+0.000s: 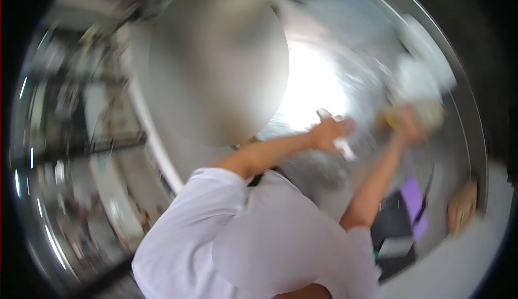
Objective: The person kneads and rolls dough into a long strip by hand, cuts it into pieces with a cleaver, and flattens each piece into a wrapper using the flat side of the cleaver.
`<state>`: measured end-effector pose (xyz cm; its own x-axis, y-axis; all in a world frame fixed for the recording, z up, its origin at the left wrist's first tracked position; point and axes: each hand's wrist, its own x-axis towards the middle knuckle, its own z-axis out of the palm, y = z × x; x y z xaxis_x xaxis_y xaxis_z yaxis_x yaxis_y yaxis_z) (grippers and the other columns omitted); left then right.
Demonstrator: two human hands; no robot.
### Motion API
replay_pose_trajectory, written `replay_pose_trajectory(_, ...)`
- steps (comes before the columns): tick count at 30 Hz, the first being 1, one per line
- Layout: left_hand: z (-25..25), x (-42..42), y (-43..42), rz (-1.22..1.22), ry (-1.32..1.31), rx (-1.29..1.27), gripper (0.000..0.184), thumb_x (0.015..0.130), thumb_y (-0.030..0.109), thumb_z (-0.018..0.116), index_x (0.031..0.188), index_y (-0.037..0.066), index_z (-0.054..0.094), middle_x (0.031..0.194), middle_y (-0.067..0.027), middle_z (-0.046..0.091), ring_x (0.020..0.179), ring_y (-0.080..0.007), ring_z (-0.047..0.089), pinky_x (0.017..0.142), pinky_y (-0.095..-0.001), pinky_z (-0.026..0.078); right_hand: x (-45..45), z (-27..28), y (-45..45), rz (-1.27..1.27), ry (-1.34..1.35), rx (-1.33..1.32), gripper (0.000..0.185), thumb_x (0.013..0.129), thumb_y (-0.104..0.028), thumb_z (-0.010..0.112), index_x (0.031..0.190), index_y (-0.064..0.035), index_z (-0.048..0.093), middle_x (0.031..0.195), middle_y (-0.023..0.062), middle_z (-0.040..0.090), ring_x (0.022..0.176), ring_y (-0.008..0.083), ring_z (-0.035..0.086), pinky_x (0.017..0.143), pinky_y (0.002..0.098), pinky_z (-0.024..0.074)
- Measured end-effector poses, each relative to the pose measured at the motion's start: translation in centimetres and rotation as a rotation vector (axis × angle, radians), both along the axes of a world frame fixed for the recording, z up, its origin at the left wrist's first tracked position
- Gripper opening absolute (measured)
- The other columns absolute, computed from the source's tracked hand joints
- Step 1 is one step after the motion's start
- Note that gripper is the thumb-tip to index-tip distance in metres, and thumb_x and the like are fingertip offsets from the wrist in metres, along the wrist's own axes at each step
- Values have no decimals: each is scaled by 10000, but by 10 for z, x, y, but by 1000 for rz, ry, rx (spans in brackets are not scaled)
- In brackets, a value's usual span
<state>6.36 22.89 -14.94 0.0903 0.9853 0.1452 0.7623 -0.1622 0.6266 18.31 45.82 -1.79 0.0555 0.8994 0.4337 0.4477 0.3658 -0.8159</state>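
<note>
My left hand (pixel 330 133) is over the shiny metal worktop (pixel 364 91), its fingers smeared by motion. A small white thing (pixel 346 149) shows on both sides of this hand, as if gripped in it; its kind is too blurred to tell. Farther right, my right hand (pixel 413 128) is closed on a pale yellowish thing (pixel 431 113), perhaps a bag or a container, also blurred. Just beyond it is a whitish, translucent bundle (pixel 414 80) that looks like plastic.
A white rounded container (pixel 429 48) stands by the worktop's raised right edge. Nearer my body on the right are a black item (pixel 396 218), a purple piece (pixel 413 204) and a brown box (pixel 462 208). Shelves (pixel 91 115) fill the left. Grey blurred ovals hide parts of the view.
</note>
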Motion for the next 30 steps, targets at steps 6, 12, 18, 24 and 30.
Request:
replay_pose_trajectory(6,21,23,-45,178,229,47,795,896,451,687,1521,30,435,1613,-176,392,1524,-327,324,1229,-573,247,-89,49,-41,532,481,19,591,746,-136,943,1223,61,657,1206,191,713,1038,295,713,919,449,613)
replay_pose_trajectory(12,-2,57,-56,186,665,270,818,888,431,675,1551,40,398,1662,-153,328,1587,-266,203,1285,-578,74,-148,-56,15,493,4,157,805,715,-245,975,1325,79,562,1249,221,674,1112,345,678,989,468,567)
replay_pose_trajectory(18,28,48,-31,136,239,26,989,767,498,766,1533,-14,407,1653,-178,333,1573,-314,219,1287,-571,42,-143,-74,49,322,36,-118,1007,664,-394,991,1348,107,448,1295,268,608,1165,409,638,1033,480,529)
replay_pose_trajectory(24,32,41,-4,241,-652,-44,893,849,538,625,1541,23,391,1640,-130,357,1541,-277,264,1279,-478,90,-66,-97,-64,250,-96,-27,824,882,-360,827,1410,114,408,1395,291,488,1297,425,513,1127,491,414)
replay_pose_trajectory(30,61,62,-40,361,-2439,-366,761,976,514,504,1604,122,325,1663,-48,342,1551,-198,240,1279,-408,43,-3,-102,-184,477,-254,-462,799,1027,-492,567,1521,90,331,1559,308,345,1445,441,363,1177,499,326)
